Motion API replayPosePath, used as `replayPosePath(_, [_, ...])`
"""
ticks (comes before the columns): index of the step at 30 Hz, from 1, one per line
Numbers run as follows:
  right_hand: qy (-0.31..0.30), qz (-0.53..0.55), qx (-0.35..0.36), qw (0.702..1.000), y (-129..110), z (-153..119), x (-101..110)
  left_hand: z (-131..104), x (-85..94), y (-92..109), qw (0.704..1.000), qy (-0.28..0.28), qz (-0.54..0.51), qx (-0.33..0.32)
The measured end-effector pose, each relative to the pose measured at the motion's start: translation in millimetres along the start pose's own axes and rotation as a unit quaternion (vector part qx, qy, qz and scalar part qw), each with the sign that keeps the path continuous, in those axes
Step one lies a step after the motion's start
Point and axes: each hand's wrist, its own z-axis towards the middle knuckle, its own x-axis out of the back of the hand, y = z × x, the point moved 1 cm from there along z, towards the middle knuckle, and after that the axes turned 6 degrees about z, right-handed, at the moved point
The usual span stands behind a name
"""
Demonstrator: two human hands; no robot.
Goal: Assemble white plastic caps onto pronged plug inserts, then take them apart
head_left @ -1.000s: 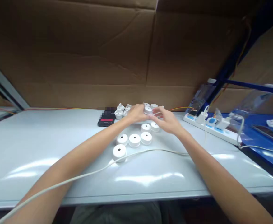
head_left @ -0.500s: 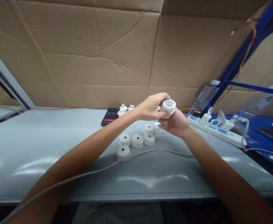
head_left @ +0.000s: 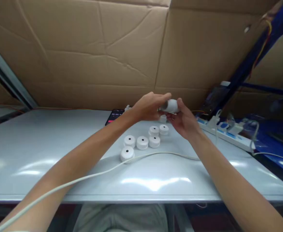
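A white round plastic housing (head_left: 172, 106) is held above the table, lying on its side with its darker open end turned left. My right hand (head_left: 183, 120) has its fingers closed around the right end of it. At the left end, my left hand (head_left: 152, 105) pinches it, index finger over the top and other fingertips below, partly blurred. Under and in front of the hands stand several white round caps (head_left: 142, 142), each with a dark dot on top. Another small white piece (head_left: 163, 119) shows just below the held housing.
A phone (head_left: 114, 116) showing a timer lies at the back, with a white part partly hidden by my left arm. A pale cable (head_left: 112, 169) crosses the table and my left forearm. To the right is a power strip (head_left: 228, 132) with plugs; cardboard (head_left: 95, 71) lines the back.
The housing has been tipped from upright, opening up, onto its side with the opening to the left. My left hand has shifted slightly with it. The caps on the table stay put.
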Motion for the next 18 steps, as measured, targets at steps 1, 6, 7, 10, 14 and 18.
replayPosePath(1, [-0.007,-0.002,-0.004,1.000,-0.6,0.0,0.4,-0.9,1.0,0.6,1.000,0.004,0.021,-0.011])
replayPosePath(6, [-0.017,0.002,-0.023,1.000,-6.6,1.7,3.6,-1.2,-2.6,10.7,0.995,0.014,0.079,-0.063])
replayPosePath(7, [-0.032,0.002,-0.036,0.999,-8.2,1.7,4.2,-0.3,-4.7,13.2,0.994,0.013,0.081,-0.074])
replayPosePath(10, [-0.083,-0.015,-0.110,0.990,-11.2,1.1,5.9,2.2,-10.2,19.5,0.994,0.006,0.065,-0.091])
replayPosePath(14, [-0.090,-0.014,-0.125,0.988,-10.5,1.5,7.4,3.2,-12.7,22.1,0.997,0.002,-0.051,-0.052])
replayPosePath(18, [-0.048,-0.090,0.051,0.993,-13.0,-2.6,5.2,7.3,-15.6,14.5,0.959,0.066,-0.268,0.062])
